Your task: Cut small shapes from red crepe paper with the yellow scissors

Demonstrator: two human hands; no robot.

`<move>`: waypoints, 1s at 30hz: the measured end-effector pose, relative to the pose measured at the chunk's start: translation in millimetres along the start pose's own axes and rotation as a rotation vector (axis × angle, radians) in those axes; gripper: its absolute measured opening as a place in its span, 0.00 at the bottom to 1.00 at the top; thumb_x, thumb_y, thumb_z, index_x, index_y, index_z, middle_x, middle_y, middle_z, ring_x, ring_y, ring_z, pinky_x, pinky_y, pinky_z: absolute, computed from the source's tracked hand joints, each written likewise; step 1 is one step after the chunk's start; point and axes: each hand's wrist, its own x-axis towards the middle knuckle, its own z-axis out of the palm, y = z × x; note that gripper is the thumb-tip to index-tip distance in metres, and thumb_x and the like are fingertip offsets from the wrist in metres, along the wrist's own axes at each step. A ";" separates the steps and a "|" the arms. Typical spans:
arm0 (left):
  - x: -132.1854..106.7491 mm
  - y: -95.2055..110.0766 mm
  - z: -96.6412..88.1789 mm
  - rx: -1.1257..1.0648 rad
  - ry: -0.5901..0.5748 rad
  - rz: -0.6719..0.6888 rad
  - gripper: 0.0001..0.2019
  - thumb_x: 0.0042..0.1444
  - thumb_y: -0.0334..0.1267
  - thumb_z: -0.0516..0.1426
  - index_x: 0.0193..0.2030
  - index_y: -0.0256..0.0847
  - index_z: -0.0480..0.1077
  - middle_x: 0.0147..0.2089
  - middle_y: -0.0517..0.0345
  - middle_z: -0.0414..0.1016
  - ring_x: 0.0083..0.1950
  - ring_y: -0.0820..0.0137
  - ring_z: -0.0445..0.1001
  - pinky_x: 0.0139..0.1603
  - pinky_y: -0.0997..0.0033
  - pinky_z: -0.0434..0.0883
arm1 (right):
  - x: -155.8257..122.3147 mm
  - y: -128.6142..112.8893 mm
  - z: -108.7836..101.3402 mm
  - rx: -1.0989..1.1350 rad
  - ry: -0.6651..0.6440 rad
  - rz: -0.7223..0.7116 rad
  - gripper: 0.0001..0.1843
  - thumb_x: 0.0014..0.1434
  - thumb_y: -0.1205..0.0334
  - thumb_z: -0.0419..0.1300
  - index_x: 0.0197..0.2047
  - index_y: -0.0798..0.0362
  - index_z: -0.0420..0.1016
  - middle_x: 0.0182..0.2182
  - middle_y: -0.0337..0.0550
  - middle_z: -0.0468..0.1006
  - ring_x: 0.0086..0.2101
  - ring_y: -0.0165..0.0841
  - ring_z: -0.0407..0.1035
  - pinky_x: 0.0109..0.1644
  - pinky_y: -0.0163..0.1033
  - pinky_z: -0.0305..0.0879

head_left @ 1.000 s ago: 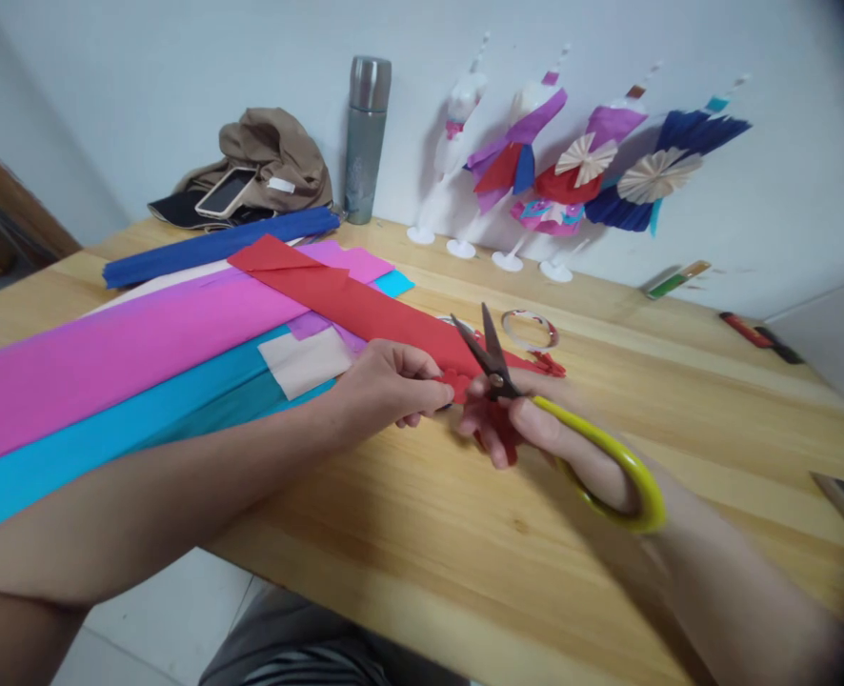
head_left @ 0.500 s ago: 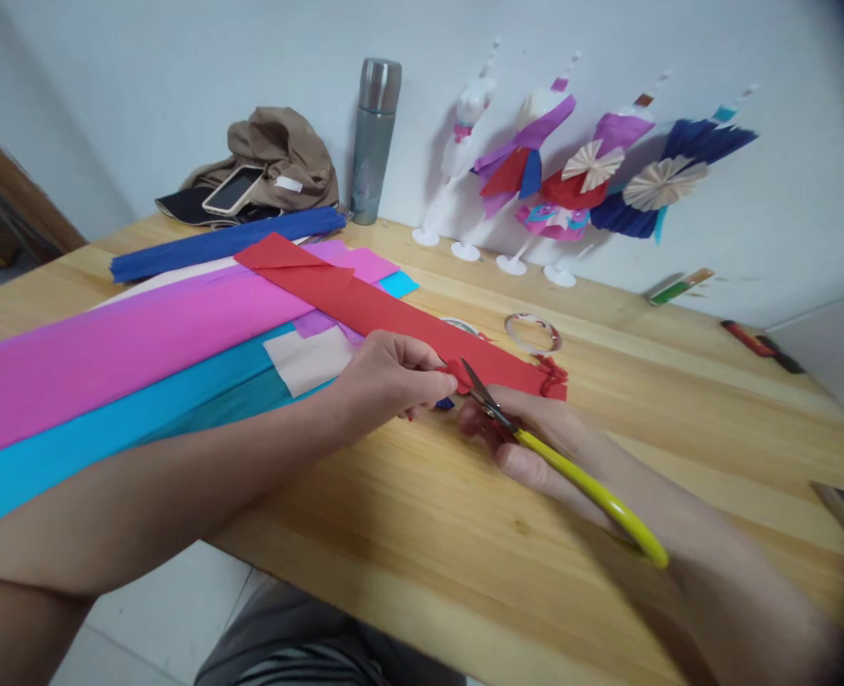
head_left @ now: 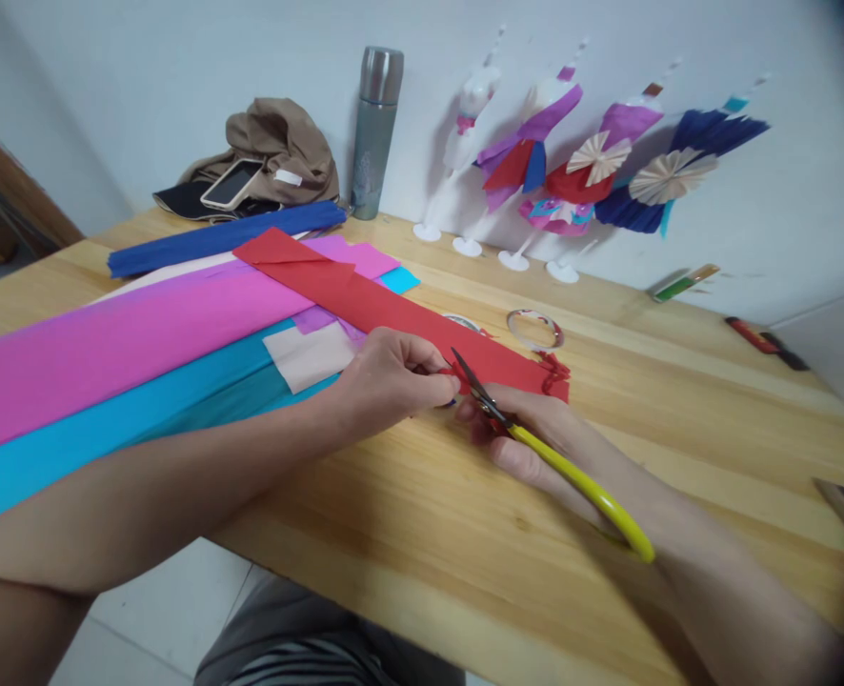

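Note:
My left hand (head_left: pixel 406 372) pinches a small piece of red crepe paper (head_left: pixel 463 378) above the table. Beside it, my right hand (head_left: pixel 522 424) is closed around yellow-handled scissors (head_left: pixel 572 481). Their dark blades point up and left and lie at the edge of the small red piece; whether they are cutting I cannot tell. A long folded strip of red crepe paper (head_left: pixel 393 310) lies behind both hands. Crumpled red scraps (head_left: pixel 554 372) sit at its right end. A bit of dark blue shows under my left fingertips, mostly hidden.
Pink crepe paper (head_left: pixel 143 329) and blue crepe paper (head_left: pixel 93 429) spread over the left. Behind are a phone (head_left: pixel 232 184), a thermos (head_left: pixel 375 133), a tape roll (head_left: pixel 534 330) and several paper-dressed stemmed figures (head_left: pixel 512 157). A red-and-black cutter (head_left: pixel 751 335) lies far right.
The scissors have shifted slightly left and up against the small red piece, with my right hand moving along. My left hand stays nearly still, and the view has tilted a little.

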 end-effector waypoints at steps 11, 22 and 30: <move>1.7 -2.8 -1.9 -0.018 -0.024 0.010 0.09 0.46 0.32 0.59 0.18 0.37 0.66 0.16 0.65 0.63 0.19 0.79 0.60 0.21 0.77 0.55 | 1.7 3.7 -0.3 0.079 -0.058 0.026 0.26 0.62 0.34 0.56 0.34 0.52 0.68 0.26 0.37 0.63 0.27 0.30 0.55 0.27 0.36 0.52; 1.5 -0.3 -2.1 -0.024 -0.009 -0.028 0.09 0.47 0.31 0.60 0.18 0.37 0.67 0.15 0.64 0.64 0.19 0.79 0.61 0.21 0.78 0.56 | 3.3 -2.3 -0.3 0.118 -0.037 0.079 0.27 0.60 0.34 0.59 0.35 0.53 0.70 0.25 0.36 0.62 0.26 0.29 0.53 0.27 0.37 0.49; 0.6 0.1 -1.6 -0.179 -0.037 -0.070 0.10 0.46 0.30 0.60 0.17 0.35 0.69 0.15 0.63 0.66 0.18 0.80 0.63 0.21 0.79 0.59 | 3.4 -8.5 2.1 0.138 0.028 0.099 0.30 0.57 0.30 0.60 0.35 0.53 0.72 0.25 0.35 0.62 0.26 0.30 0.53 0.29 0.38 0.50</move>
